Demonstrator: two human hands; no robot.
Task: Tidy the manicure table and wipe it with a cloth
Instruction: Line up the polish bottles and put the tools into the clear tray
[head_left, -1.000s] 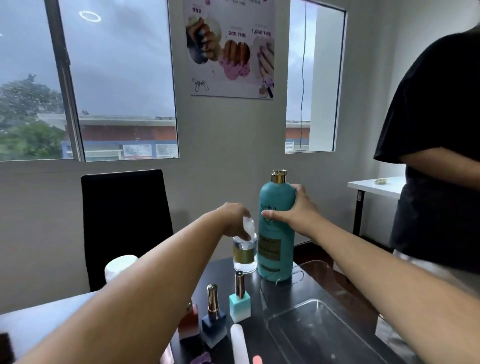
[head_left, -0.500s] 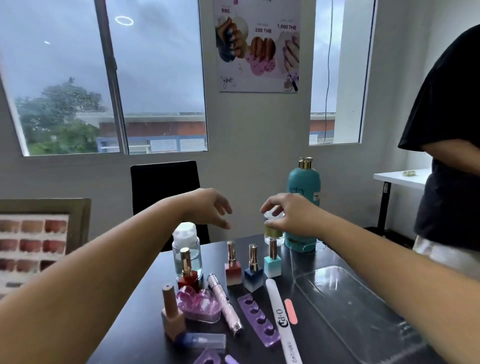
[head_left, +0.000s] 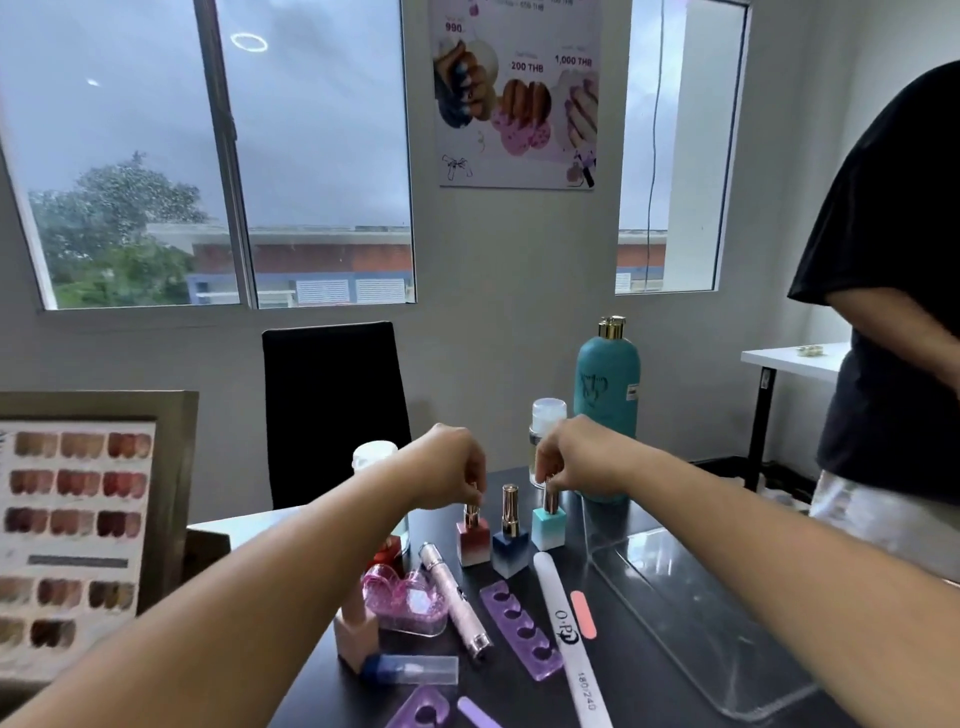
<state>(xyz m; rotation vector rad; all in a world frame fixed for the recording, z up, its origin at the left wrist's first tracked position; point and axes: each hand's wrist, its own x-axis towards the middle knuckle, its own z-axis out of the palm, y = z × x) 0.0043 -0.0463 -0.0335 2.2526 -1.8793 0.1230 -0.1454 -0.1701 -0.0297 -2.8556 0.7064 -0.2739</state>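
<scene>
Left hand (head_left: 451, 467) pinching the gold cap of the red-to-white polish bottle (head_left: 473, 540); right hand (head_left: 574, 457) likewise gripping the turquoise-to-white bottle (head_left: 548, 526); dark worktop (head_left: 644, 670) cluttered.

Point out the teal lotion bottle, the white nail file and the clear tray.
teal lotion bottle (head_left: 607, 395): head view, on its body.
white nail file (head_left: 563, 629): head view, on its printed middle.
clear tray (head_left: 696, 623): head view, on its bare floor.

Three polish bottles (head_left: 509, 535) on table (head_left: 644, 670), tray (head_left: 691, 618) right, tall bottle (head_left: 607, 405) behind
</scene>
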